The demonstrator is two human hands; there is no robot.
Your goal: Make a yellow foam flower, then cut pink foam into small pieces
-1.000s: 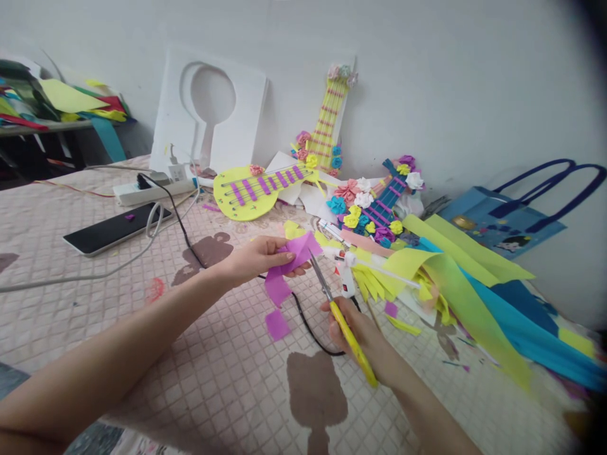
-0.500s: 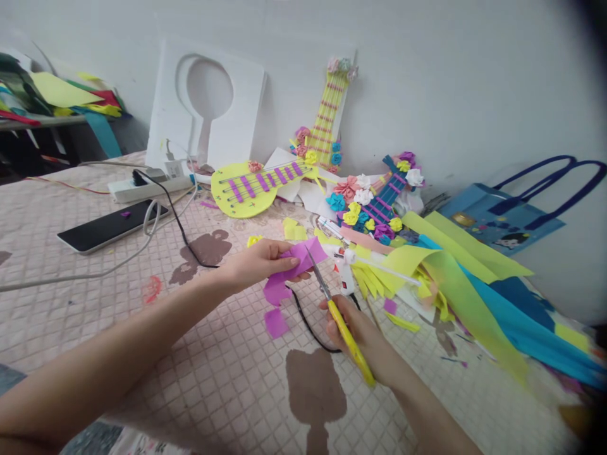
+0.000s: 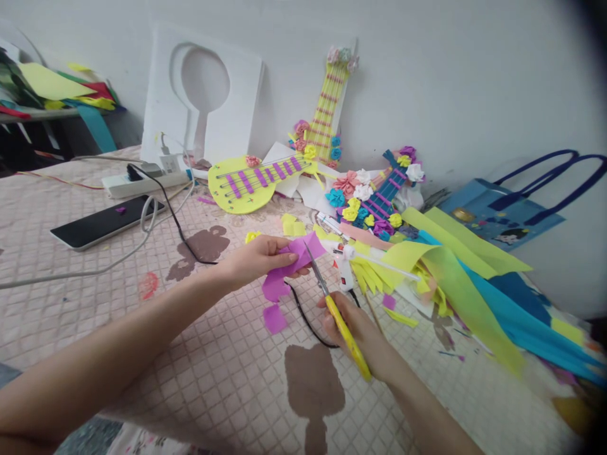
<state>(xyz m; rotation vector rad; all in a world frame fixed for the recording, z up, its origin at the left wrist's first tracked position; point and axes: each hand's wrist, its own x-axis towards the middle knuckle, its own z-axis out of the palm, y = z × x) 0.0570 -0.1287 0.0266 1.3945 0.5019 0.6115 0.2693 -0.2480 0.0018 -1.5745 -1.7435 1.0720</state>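
Observation:
A strip of purple crepe paper [image 3: 310, 245] is pinched between the thumb and fingers of my left hand [image 3: 265, 258], with part of it hanging below. My right hand [image 3: 356, 325] is closed around the yellow handles of a pair of scissors [image 3: 342, 328]. The blades point up and left, and their tips lie at the paper's near edge, just right of my left fingers. On the table below the strip is a loose purple paper square [image 3: 274, 319]. A white glue gun [image 3: 344, 268] lies just beyond the scissors, its black cord curving behind my hands.
Paper guitars, a yellow one [image 3: 246, 189] and a flower-covered blue one [image 3: 385, 196], stand at the back. On the right are yellow crepe sheets [image 3: 455, 272] and a blue bag [image 3: 502, 208]. A phone [image 3: 104, 221] and a power strip [image 3: 142, 183] with cables are on the left.
The view has shifted slightly, so most things sit a little left and higher. Both hands keep their hold on the paper and scissors, in nearly the same pose.

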